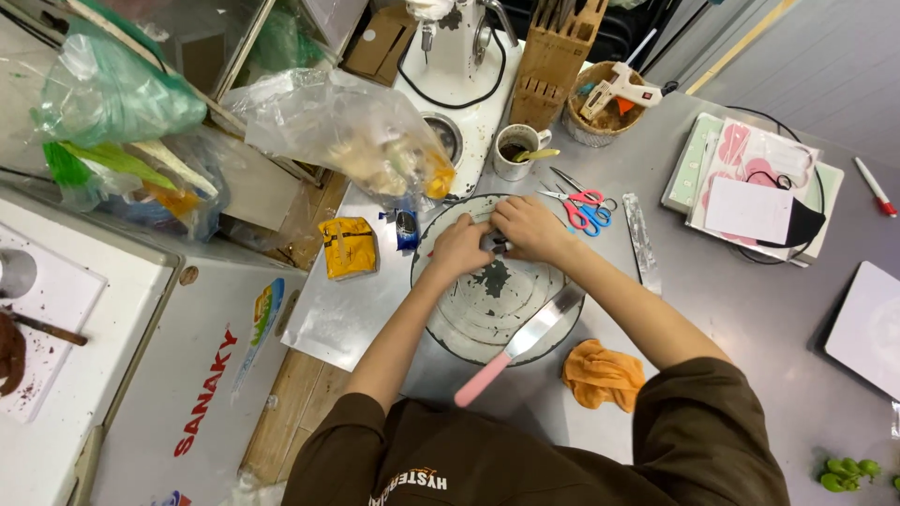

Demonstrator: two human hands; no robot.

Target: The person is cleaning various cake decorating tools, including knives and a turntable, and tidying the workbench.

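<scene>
A single view is provided, taken from a camera worn on the person's head and directed steeply downward, so that the steel table (pixel 750 309) is seen almost from directly above, with the person's shoulders and brown sleeves cut off at the bottom edge. The left hand (pixel 457 248) and right hand (pixel 530 228) are framed just above centre at roughly arm's length, over a round turntable (pixel 487 309). A wide field is covered, from the white appliance (pixel 169 375) at the left edge to the white board (pixel 867 328) at the right; no second view is available, so no overlap is recorded.
</scene>
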